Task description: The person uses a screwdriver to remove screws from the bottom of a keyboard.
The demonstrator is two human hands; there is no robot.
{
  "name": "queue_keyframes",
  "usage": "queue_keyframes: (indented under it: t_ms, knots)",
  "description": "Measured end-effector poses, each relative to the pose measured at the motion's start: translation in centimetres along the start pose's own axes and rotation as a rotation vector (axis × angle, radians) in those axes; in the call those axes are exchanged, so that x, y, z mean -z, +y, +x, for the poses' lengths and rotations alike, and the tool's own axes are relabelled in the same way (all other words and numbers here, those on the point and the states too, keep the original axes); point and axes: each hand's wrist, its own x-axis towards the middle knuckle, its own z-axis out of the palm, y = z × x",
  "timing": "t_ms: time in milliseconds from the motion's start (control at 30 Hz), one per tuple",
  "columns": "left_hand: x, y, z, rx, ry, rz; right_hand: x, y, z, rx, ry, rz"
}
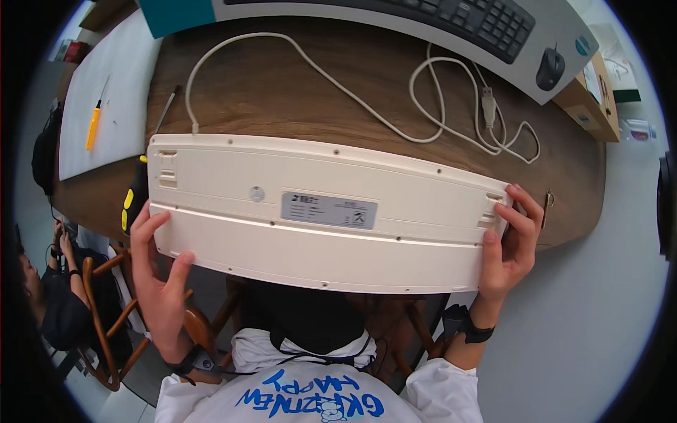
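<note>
I hold a white keyboard [317, 250] upside down along the table's front edge, its underside facing up, with screws, flip feet and a grey label showing. My left hand [159, 278] grips its left end, thumb on the lower edge. My right hand [515, 247] grips the right end, fingers bent over the edge and back. A white cable [303, 55] leaves the far edge near the left corner and loops across the table to a USB plug [488, 109]. Beside the left end lies a screwdriver with a black and yellow handle [130, 201], partly hidden.
Behind are a printed keyboard-and-mouse box [458, 32] and, right, a wooden box [585, 113]. A foam sheet [102, 70] with a yellow screwdriver [93, 127] lies on the table [352, 88]'s left. A seated person [63, 317] and wooden chair are at lower left; a bottle [638, 130] is far right.
</note>
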Motion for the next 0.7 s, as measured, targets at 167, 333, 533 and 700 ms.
queue_keyframes:
  t_ms: [167,333,533,700]
  knots:
    - [2.4,-0.9,1.1,0.013,0.302,0.232,0.3,0.0,0.2,0.020,0.018,0.000]
    - [3.0,-2.9,3.2,-0.238,0.227,0.781,-0.1,0.0,-0.1,0.001,0.031,0.101]
    - [4.0,-4.5,3.9,-0.218,0.207,0.553,-0.1,-0.1,0.3,0.031,0.063,0.206]
    - [5.6,-4.9,1.2,-0.033,0.351,0.200,0.0,-0.1,0.1,0.066,0.106,0.201]
